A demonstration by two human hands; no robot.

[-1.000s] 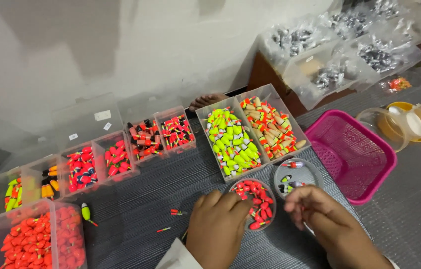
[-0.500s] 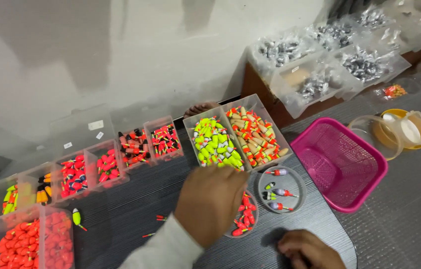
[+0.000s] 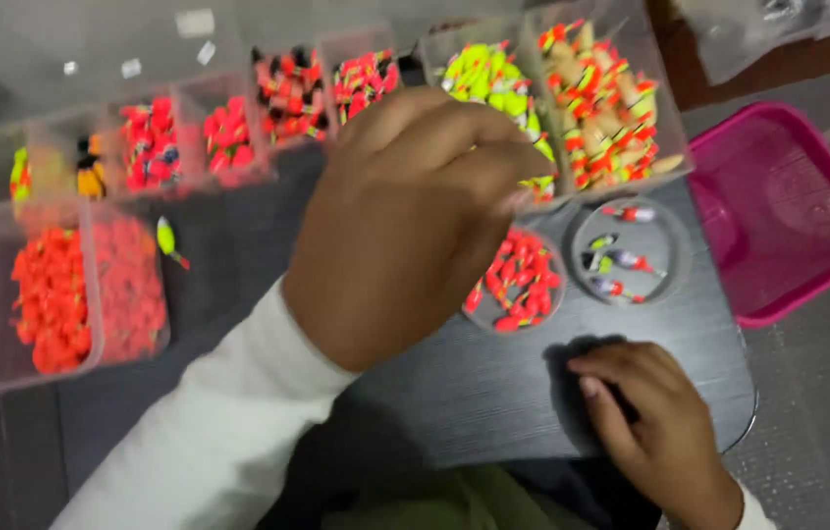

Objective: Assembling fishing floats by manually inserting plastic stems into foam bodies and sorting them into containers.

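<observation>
- The left hand point(image 3: 405, 226) is raised over the clear box of yellow-green floats point(image 3: 493, 83), its fingertips point(image 3: 508, 172) pinched together; whether a float is held between them cannot be told, as the view is blurred.
- The right hand point(image 3: 655, 427) rests on the dark tray point(image 3: 474, 393), fingers curled, apparently with nothing in it.
- The step in hand seems to be sorting floats by colour.
- The round dish of red floats point(image 3: 516, 280) lies just below the left hand.
- A careful release over the correct compartment is called for next.
</observation>
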